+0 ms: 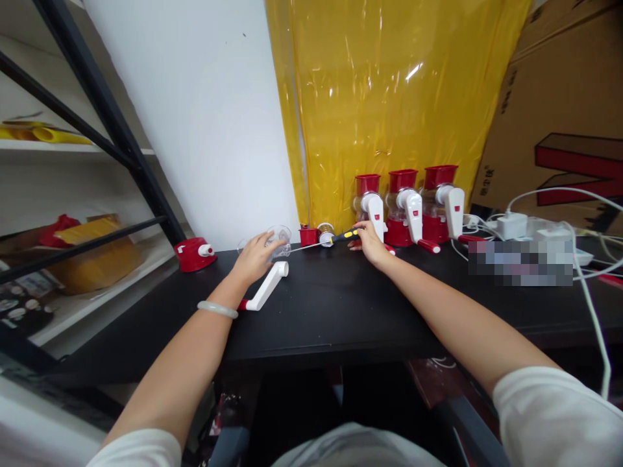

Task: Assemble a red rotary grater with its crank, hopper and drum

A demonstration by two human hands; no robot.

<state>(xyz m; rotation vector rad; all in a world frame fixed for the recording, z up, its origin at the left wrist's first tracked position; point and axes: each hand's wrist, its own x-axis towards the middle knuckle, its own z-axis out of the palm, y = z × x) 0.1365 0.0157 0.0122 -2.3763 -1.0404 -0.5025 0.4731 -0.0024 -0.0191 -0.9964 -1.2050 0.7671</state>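
Note:
My left hand (254, 258) is closed round a clear plastic drum part (279, 240) lying on the black table (341, 311). Just below that hand lies a white crank handle (267, 287) with a red tip. My right hand (370, 244) grips a screwdriver (343, 237) with a black and yellow handle, its thin shaft pointing left toward the clear part. A small red piece (308, 235) and a round white part (326, 233) sit between my hands.
Three assembled red and white hand-crank grinders (407, 207) stand along the back edge before a yellow plastic sheet. A red base (193, 253) sits at the left. White chargers and cables (516, 226) lie at the right; metal shelving stands left.

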